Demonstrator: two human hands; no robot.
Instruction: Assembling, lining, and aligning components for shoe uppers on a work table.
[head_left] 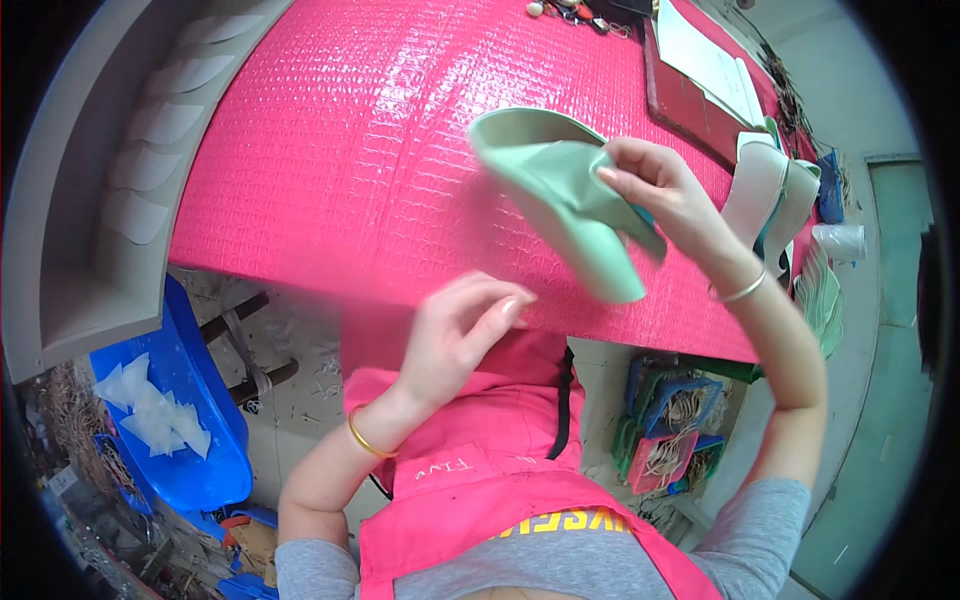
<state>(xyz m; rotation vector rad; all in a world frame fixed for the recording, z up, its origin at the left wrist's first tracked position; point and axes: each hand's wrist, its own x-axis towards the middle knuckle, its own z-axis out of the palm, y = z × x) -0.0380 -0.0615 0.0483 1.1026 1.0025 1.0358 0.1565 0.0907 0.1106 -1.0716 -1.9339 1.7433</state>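
A bent pale-green piece [590,215] is over the pink worktop [330,170], right of centre, pinched by the right hand [665,190]. The left hand [465,325], loosely curled around nothing visible, is by the near edge. White papers [705,60] lie far right; a blue tub [225,460] stands near left.

Room over left pink tabletop [320,160]; grey rack [88,190] left, green piece [560,185] right.

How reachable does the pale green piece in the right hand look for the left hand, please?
Probably yes: the left hand shows nothing in its grip, and nothing seems to stand between it and the pale green piece, which the right hand holds over the pink-covered table.
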